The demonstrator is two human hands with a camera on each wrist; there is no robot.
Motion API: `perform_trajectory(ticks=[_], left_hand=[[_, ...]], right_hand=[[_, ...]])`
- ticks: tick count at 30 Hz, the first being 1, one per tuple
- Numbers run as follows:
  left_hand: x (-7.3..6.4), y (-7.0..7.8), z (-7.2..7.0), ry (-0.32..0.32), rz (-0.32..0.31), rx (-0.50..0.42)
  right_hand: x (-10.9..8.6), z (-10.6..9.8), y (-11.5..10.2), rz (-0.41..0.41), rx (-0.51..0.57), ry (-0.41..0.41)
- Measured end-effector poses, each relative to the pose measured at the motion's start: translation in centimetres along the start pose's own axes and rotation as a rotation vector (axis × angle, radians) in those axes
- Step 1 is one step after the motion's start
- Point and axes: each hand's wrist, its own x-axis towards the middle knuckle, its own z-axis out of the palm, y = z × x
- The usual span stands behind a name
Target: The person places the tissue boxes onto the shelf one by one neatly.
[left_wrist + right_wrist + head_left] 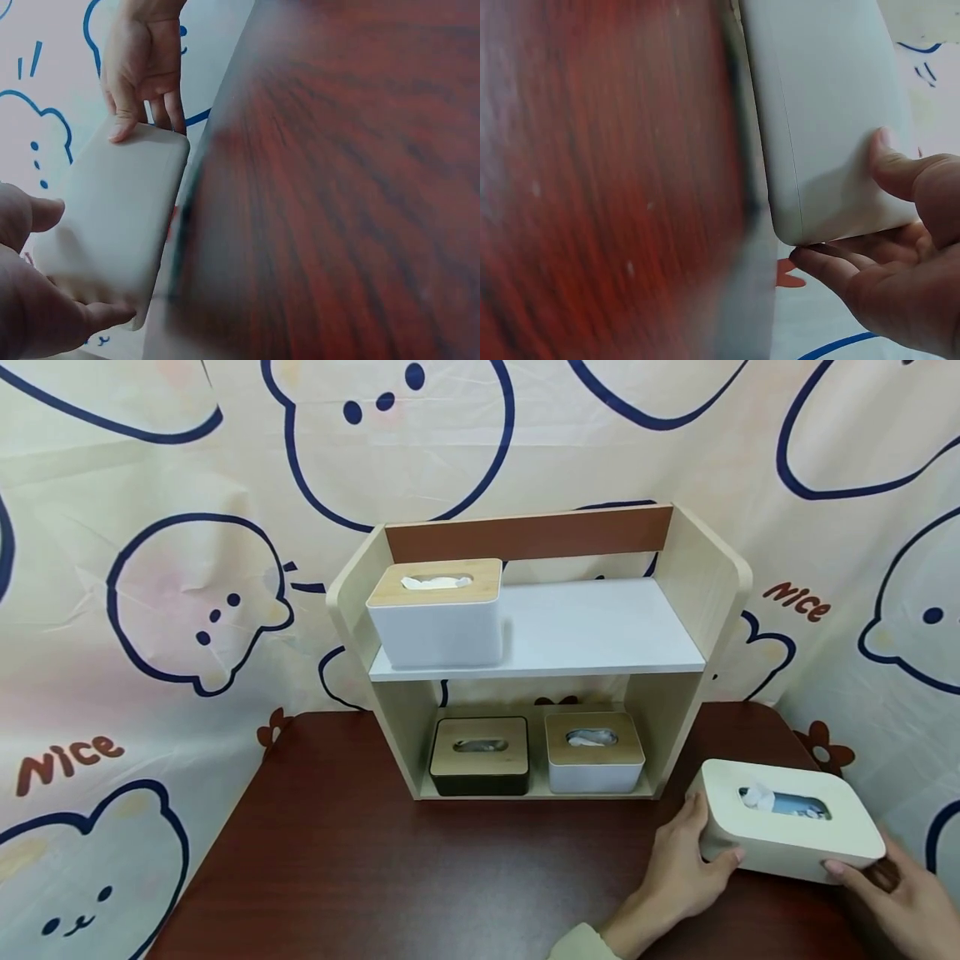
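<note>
A cream tissue box [787, 847] with rounded corners and an oval slot is at the right side, with white and blue tissue packaging showing inside. My left hand [686, 868] grips its left end, thumb on the front face. At the other end, my right hand [903, 897] holds the right corner, with its thumb [889, 169] pressed on the front and fingers beneath the end. Both hands also appear around the box [112, 210] in the left wrist view. Whether the box touches the tabletop cannot be told.
A two-tier shelf [600, 627] stands at the back of the dark wooden table [450, 877]. A larger white, wood-lidded tissue box [438, 631] sits on its upper left. Below are a black tissue box [480, 760] and a small white one [596, 777]. Printed cloth [187, 735] surrounds the table.
</note>
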Motion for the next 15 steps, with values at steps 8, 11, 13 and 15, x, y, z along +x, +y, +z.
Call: perform_trajectory(ticks=[8, 11, 13, 15], left_hand=[[-1.2, 0.6, -1.3, 0.085, 0.046, -0.012], [-1.6, 0.7, -1.8, 0.122, 0.069, -0.005], [-1.9, 0.9, -2.3, 0.134, 0.071, -0.004], [-2.2, 1.0, -2.8, 0.135, 0.058, -0.008]], right_hand=[[-1.6, 0.0, -1.2, -0.058, 0.037, 0.036], [-2.2, -0.1, -1.5, -0.117, 0.059, 0.045], [-2.5, -0.2, -1.7, -0.14, 0.066, 0.042], [-2.8, -0.2, -2.0, -0.158, 0.055, 0.039]])
